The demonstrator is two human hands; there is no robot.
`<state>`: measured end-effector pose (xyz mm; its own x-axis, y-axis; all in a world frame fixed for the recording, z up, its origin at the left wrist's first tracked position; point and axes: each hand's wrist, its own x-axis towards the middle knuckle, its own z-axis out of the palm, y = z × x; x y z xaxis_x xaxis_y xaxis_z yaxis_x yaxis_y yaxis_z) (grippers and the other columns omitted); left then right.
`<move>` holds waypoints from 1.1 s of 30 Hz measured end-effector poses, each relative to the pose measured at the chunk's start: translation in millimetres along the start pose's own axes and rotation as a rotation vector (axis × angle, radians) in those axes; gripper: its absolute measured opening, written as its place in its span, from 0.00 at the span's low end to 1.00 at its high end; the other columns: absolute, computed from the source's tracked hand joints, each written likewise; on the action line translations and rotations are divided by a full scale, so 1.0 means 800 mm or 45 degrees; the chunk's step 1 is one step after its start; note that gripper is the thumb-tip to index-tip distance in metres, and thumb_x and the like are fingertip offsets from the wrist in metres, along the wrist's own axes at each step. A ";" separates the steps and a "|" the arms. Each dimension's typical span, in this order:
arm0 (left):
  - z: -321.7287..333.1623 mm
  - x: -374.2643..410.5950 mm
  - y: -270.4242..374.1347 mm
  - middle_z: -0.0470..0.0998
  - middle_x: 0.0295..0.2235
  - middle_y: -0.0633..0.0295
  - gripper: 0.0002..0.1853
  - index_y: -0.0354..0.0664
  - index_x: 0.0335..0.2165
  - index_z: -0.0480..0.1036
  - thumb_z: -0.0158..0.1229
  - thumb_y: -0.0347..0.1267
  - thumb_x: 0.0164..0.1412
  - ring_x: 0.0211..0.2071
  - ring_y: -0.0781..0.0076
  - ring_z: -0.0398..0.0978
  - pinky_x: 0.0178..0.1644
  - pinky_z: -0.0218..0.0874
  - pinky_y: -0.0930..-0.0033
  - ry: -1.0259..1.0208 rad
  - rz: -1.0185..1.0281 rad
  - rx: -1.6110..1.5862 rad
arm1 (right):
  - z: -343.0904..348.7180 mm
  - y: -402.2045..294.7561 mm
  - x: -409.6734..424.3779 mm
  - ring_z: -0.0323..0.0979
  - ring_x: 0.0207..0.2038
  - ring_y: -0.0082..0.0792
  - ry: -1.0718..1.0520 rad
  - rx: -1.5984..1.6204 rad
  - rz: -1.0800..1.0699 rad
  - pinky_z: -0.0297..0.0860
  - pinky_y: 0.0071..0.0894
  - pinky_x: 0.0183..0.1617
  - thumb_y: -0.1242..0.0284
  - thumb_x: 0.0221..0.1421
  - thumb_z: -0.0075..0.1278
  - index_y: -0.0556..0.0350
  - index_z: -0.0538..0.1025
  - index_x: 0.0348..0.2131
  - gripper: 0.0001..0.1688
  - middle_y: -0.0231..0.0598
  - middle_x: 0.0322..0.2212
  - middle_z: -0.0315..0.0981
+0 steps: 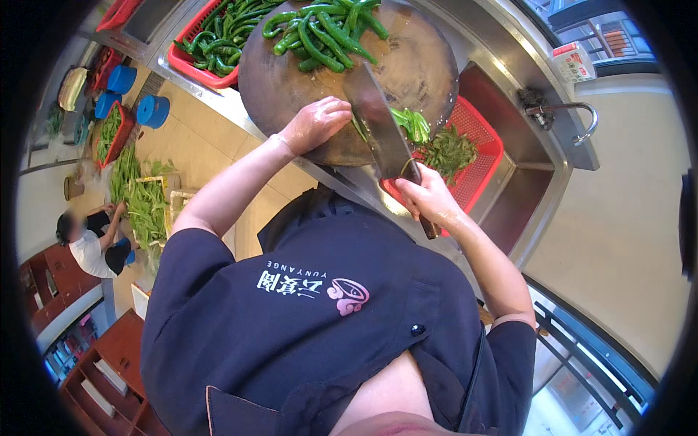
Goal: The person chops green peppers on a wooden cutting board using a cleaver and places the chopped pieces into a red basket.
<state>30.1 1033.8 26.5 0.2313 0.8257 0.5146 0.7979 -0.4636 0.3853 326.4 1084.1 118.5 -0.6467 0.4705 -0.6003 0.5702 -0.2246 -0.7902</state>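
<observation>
My right hand [428, 197] grips the wooden handle of a broad cleaver [381, 122], whose blade lies across a round wooden chopping block [425, 54]. On the block, my left hand [322, 124] has its fingers curled at the left side of the blade, against a green pepper [359, 128]; much of that pepper is hidden by the blade and fingers. Cut green pepper pieces [413, 125] lie just right of the blade. A pile of whole long green peppers [327, 35] rests on the far part of the block.
A red basket of green peppers [218, 49] stands left of the block. Right of it, a red basket [480, 147] with leafy trimmings sits at a steel sink [499, 210] with a faucet [586, 122]. At far left, a person [95, 248] sits near leafy greens [147, 212].
</observation>
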 end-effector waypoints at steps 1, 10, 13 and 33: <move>-0.003 0.004 -0.003 0.77 0.39 0.58 0.07 0.39 0.34 0.76 0.60 0.24 0.52 0.40 0.58 0.76 0.44 0.69 0.61 0.034 0.031 0.053 | -0.005 0.003 0.000 0.67 0.16 0.25 -0.025 0.133 -0.009 0.64 0.29 0.20 0.68 0.59 0.48 0.61 0.68 0.39 0.13 0.35 0.19 0.68; -0.063 0.053 -0.098 0.76 0.44 0.60 0.22 0.47 0.46 0.72 0.62 0.25 0.50 0.48 0.58 0.73 0.60 0.53 0.55 0.043 -0.130 0.479 | 0.002 -0.001 -0.012 0.59 0.14 0.18 -0.073 0.188 0.000 0.60 0.24 0.17 0.70 0.58 0.51 0.56 0.67 0.34 0.10 0.26 0.16 0.62; -0.069 0.069 -0.105 0.75 0.45 0.59 0.22 0.47 0.46 0.72 0.63 0.27 0.50 0.49 0.60 0.73 0.59 0.54 0.55 -0.183 -0.085 0.447 | -0.014 0.017 -0.016 0.59 0.12 0.19 0.117 0.288 0.007 0.59 0.24 0.15 0.72 0.59 0.49 0.55 0.67 0.34 0.08 0.26 0.15 0.61; 0.014 0.082 -0.002 0.78 0.35 0.57 0.10 0.39 0.37 0.80 0.62 0.31 0.57 0.38 0.60 0.75 0.43 0.67 0.66 -0.379 -0.264 -0.347 | -0.058 0.020 -0.047 0.68 0.23 0.29 0.242 -0.144 -0.005 0.67 0.35 0.29 0.68 0.56 0.51 0.62 0.70 0.37 0.15 0.37 0.19 0.68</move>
<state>50.7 1092.4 50.9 0.2638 0.9480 0.1778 0.6776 -0.3133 0.6654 383.1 1102.2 133.7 -0.5478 0.6262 -0.5547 0.6281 -0.1302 -0.7672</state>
